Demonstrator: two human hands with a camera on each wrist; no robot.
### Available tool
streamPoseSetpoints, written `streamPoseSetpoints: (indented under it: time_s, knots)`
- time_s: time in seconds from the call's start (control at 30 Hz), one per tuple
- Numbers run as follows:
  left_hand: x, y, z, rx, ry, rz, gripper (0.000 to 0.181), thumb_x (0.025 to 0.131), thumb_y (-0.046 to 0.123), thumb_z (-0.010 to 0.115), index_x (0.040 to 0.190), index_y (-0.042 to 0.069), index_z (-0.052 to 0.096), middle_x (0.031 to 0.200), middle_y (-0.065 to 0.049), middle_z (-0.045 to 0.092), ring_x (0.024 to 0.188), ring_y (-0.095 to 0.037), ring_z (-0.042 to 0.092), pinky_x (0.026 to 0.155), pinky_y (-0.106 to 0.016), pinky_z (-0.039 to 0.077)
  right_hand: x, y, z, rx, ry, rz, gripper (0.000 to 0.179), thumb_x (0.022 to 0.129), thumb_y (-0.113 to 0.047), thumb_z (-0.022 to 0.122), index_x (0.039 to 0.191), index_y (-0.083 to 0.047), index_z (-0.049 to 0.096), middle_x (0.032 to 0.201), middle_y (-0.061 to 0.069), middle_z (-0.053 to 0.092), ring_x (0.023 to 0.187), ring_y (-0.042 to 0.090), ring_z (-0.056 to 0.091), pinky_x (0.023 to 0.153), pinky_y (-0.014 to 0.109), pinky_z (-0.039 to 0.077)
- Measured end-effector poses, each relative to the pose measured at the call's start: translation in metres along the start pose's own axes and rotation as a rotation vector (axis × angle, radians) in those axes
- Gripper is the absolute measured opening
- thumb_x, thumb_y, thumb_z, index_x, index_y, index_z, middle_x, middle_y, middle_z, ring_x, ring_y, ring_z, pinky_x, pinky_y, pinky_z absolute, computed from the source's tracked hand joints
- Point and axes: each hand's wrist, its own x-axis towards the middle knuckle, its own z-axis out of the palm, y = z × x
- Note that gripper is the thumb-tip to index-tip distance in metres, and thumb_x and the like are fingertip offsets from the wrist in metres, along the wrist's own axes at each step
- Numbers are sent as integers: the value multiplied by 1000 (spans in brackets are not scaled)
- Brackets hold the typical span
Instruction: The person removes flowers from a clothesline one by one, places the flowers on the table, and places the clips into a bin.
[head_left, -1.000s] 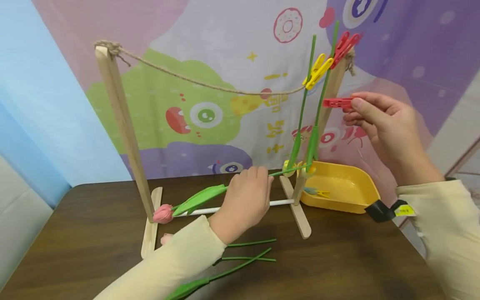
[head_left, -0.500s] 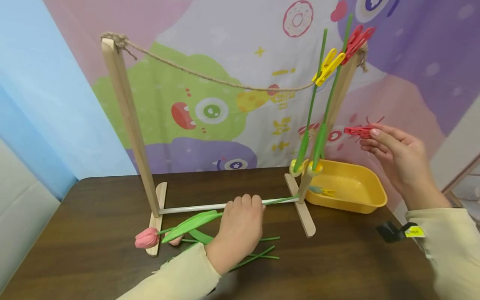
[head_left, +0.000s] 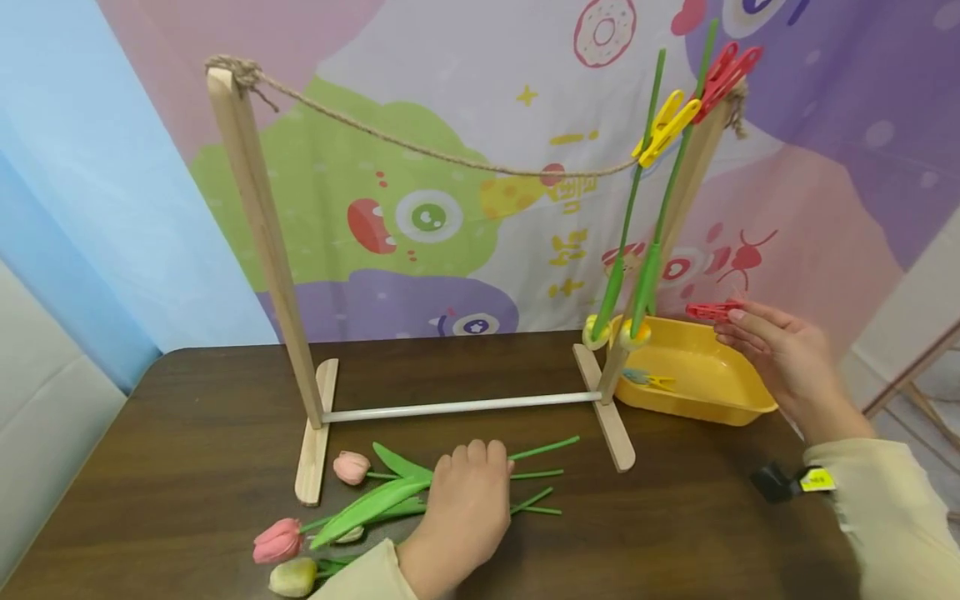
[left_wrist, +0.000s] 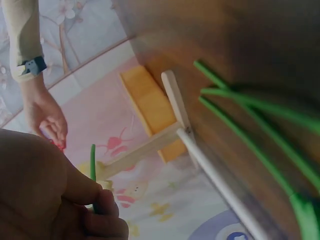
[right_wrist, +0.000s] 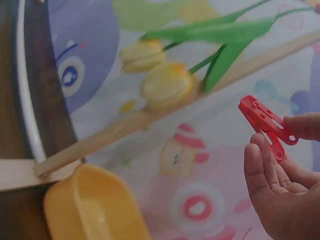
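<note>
My left hand grips the green stem of a pink tulip, held low over other tulips. Under and beside it lie a pale pink tulip and a pale yellow one. In the left wrist view, the stem end sticks up from my curled fingers. My right hand pinches a red clothespin between thumb and fingers, near the yellow basin. Two yellow tulips hang head down from the rope, beside a yellow clothespin and a red one.
A wooden post and its pair carry the rope, with a white bar joining them low down. The yellow basin at the right holds a blue and a yellow clothespin. A patterned cloth hangs behind the table.
My left hand has brought the pink tulip down and toward me, from the white bar to the other tulips. My right hand has lowered, still holding the red clothespin.
</note>
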Motion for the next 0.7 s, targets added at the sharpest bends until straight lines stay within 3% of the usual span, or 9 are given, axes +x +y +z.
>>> streamPoseSetpoints:
  time_s: [0.13,0.4,0.47,0.57,0.7]
  knots:
    - [-12,0,4,-41,-45,-24,25,92,22,57,72,11,45,61,0,40,51,-14,40,46,-24,24,2,11,-14,-19,3,38,21,92,4,50,94,0,71,85,9,73,78,20,71,73,27,56]
    - [-27,7,13,-111,-231,-80,22,94,25,53,78,11,47,66,-1,43,58,-16,44,52,-28,32,7,32,-40,-32,6,78,22,92,4,50,91,-1,71,87,6,73,79,18,71,72,27,56]
    - [-31,10,17,-91,-228,-92,22,93,25,54,78,11,47,67,-1,44,59,-17,45,53,-29,33,8,37,-45,-37,16,97,22,92,3,50,91,-3,71,86,6,73,78,17,71,72,26,56]
    - [-37,15,23,-36,-172,-96,23,90,27,59,77,10,48,67,-2,47,60,-18,47,54,-29,35,10,43,-52,-18,42,116,22,92,4,51,91,-3,71,86,6,73,77,18,71,71,27,56]
    - [-45,20,30,-18,-190,-117,23,88,30,62,79,11,52,69,-2,51,62,-19,51,55,-30,38,13,49,-60,10,74,128,20,91,4,51,90,-3,70,85,7,72,77,19,71,70,28,56]
